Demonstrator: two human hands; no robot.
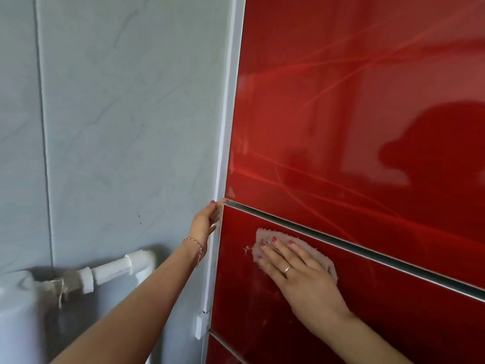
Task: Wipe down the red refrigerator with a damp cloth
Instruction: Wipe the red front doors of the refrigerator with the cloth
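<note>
The glossy red refrigerator (pixel 354 114) fills the right half of the view, with a silver strip between its upper door and the middle door (pixel 262 298) below. My right hand (pixel 296 261) lies flat with straight fingers on a pale pink cloth (pixel 265 233), pressing it against the middle door near its top left corner. My left hand (pixel 206 223) rests on the refrigerator's white left side edge (pixel 224 153) at the height of the door gap; its fingers reach along the edge.
A grey marbled tile wall (pixel 118 127) stands left of the refrigerator. White pipes (pixel 112 269) and a white rounded fixture (pixel 15 311) sit low at the left. A small white clip (pixel 200 325) juts from the refrigerator's side edge.
</note>
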